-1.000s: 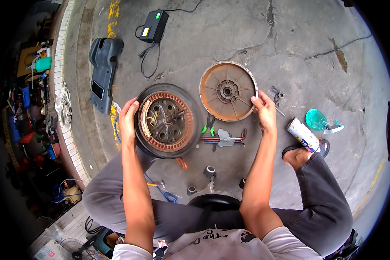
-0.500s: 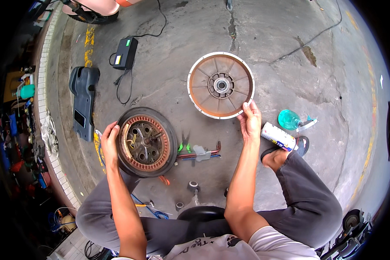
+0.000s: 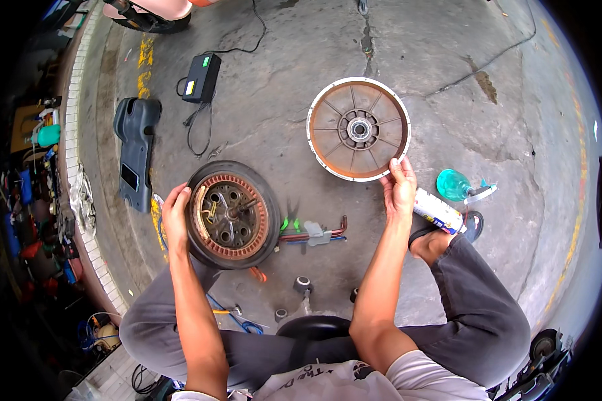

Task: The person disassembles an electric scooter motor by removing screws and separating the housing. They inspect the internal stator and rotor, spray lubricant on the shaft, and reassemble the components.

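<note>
My left hand is closed on the left edge of a hub motor wheel, a black tyre around a ring of copper windings. The wheel's open side faces up, showing a central axle, round holes and a few yellowish wires. Out to the right, my right hand pinches the lower right rim of a round motor cover. Rust-brown inside, the cover has radial ribs, a pale rim with small holes and a bearing at its centre. Both hands are apart from the tools between them.
Pliers and hex keys in a clear holder lie between my hands. Near my right foot are a spray can and a green spray bottle. A black charger and dark plastic panel lie further left.
The view has shifted slightly. My right hand has carried the motor cover a little to the right; my left hand keeps its hold on the wheel.
</note>
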A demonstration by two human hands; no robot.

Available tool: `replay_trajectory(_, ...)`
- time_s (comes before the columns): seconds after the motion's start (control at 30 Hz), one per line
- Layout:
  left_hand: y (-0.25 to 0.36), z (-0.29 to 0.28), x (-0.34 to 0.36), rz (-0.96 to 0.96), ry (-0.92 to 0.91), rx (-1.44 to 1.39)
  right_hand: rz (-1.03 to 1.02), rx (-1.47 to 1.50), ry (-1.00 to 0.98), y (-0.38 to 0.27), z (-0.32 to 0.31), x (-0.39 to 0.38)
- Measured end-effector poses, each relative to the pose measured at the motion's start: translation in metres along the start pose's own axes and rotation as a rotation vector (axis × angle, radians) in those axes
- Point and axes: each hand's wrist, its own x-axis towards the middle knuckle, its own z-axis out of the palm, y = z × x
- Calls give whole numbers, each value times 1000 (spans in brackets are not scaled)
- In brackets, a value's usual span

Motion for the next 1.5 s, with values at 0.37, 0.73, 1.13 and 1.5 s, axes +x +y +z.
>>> replay_trajectory(0.37, -5, -1, 3, -17, 2, -6, 22, -409, 134, 0, 6, 2)
replay_trajectory(0.73, 1, 3, 0, -8, 0, 2, 92, -443, 173, 17, -13, 5)
replay_trajectory(1.13, -6, 0, 5, 12, -11, -17, 129, -532, 268, 26, -19, 13)
replay_trajectory(1.5, -13, -8, 6, -3, 17, 18, 115, -356, 289, 22, -12, 10)
